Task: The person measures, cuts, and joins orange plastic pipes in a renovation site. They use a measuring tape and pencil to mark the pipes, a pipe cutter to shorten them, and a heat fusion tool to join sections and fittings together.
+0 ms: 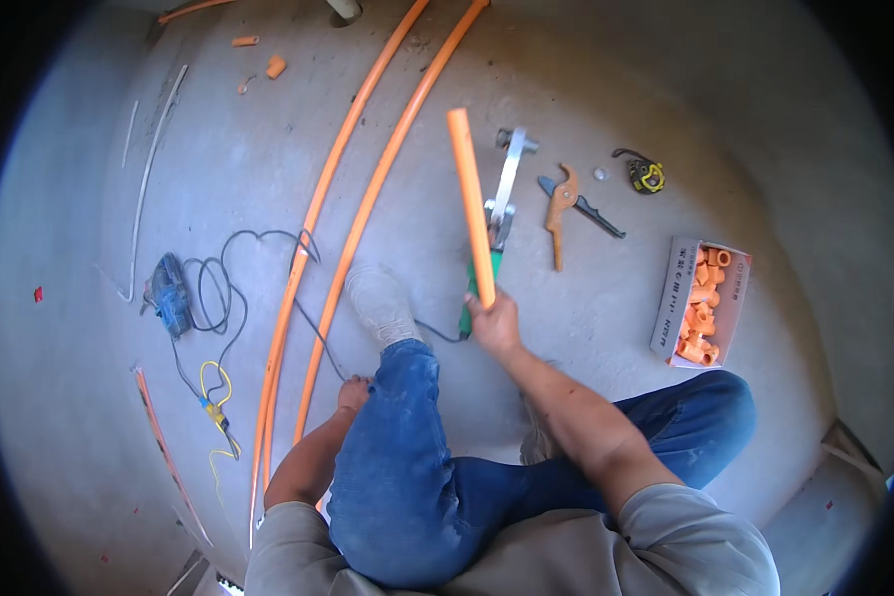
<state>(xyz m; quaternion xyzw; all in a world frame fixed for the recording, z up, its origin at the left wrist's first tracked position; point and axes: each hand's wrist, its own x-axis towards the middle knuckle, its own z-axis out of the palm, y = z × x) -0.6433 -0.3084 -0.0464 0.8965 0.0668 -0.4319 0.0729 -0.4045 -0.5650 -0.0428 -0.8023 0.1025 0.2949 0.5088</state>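
My right hand (494, 323) is closed round the lower end of a short orange plastic pipe (470, 194), which points away from me. Just right of that pipe lies a pipe fusion welder (508, 184) with a green handle and a flat metal heating plate; sockets sit at its far end. My left hand (354, 393) is low beside my left shin, near a dark cable (323, 338) and the long orange pipes. Part of its fingers is hidden by my leg, so what it touches I cannot tell.
Two long orange pipes (395, 156) run along the floor on the left. A blue power tool (171, 295) lies beyond them with its cord. On the right are a pipe cutter (563, 199), a tape measure (647, 176) and a cardboard box (671, 298) of orange fittings (703, 318).
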